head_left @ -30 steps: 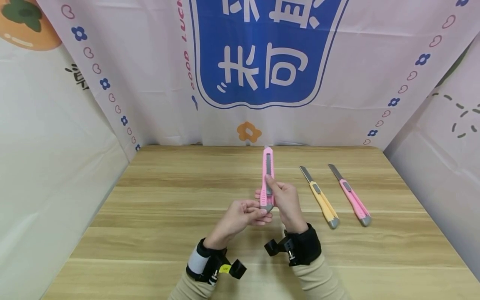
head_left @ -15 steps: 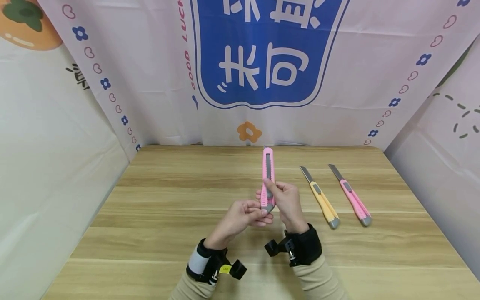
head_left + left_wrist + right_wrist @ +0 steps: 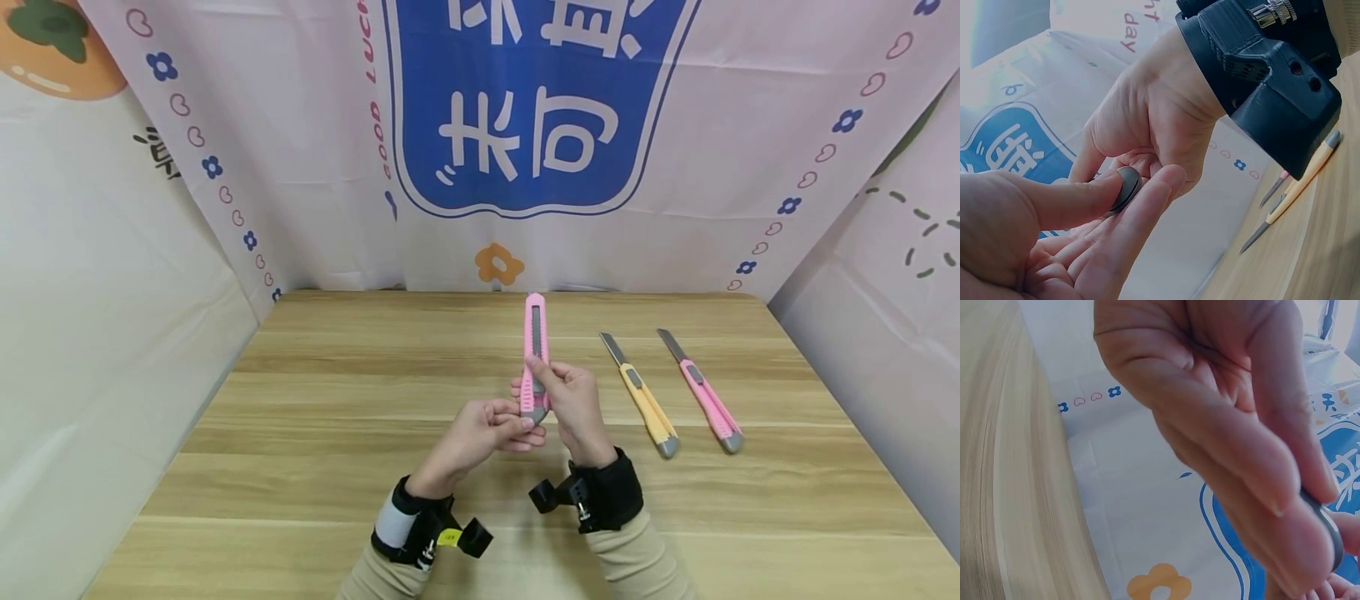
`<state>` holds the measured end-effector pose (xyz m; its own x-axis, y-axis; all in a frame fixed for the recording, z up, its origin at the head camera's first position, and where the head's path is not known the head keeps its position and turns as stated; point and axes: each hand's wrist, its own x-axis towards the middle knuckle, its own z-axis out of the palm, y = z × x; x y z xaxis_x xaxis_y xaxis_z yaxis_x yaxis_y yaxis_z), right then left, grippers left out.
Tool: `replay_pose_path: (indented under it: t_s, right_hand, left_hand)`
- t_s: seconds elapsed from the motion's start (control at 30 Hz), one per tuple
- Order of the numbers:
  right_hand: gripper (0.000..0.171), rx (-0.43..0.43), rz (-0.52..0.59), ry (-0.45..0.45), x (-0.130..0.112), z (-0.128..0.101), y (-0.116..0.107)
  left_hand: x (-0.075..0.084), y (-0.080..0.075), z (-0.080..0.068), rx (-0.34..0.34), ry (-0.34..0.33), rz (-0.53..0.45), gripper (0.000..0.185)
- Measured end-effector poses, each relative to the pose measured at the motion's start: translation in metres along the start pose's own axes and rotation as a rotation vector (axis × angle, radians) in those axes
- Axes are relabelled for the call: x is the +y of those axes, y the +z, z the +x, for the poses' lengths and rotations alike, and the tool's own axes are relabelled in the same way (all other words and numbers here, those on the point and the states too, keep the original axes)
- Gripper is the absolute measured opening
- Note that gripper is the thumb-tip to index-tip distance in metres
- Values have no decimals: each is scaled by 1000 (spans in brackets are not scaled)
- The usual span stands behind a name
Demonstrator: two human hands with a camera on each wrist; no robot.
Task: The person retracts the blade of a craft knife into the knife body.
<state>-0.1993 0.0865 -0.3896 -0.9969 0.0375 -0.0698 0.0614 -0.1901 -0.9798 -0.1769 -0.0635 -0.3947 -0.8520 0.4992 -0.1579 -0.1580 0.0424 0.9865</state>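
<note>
Both hands hold a pink utility knife [image 3: 536,329] upright in the head view, its grey end toward me. My left hand [image 3: 476,433] pinches the grey end cap [image 3: 1127,186] between thumb and fingers. With the thumb lying on the front by the grey slider, my right hand [image 3: 579,408] grips the lower body. Almost no blade shows at the knife's far tip. In the right wrist view, the fingers hide most of the knife.
To the right on the wooden table [image 3: 315,475] lie a yellow utility knife [image 3: 648,407] and another pink utility knife [image 3: 709,402], both with blades extended away from me. A printed cloth [image 3: 330,208] hangs behind the table's far edge.
The right thumb has slid slightly down the pink knife toward its grey end. The left hand keeps its pinch, and the two knives on the table have not moved.
</note>
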Motion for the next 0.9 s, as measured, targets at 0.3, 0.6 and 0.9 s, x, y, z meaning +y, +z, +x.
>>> replay_pose_path:
  t_s: [0.3,0.6,0.9]
  right_hand:
    - [35,-10,-3,-19,0,0,-1]
    - [33,-47,10,-26,-3,-1,-1]
    - [33,-41,-5,-13,-1,0,0]
  left_hand:
    - [0,-1,0,-10,12,10,29]
    - [0,-2,-1,-22,5,4,28]
    - [0,-3,-2,-19,4,-9,29]
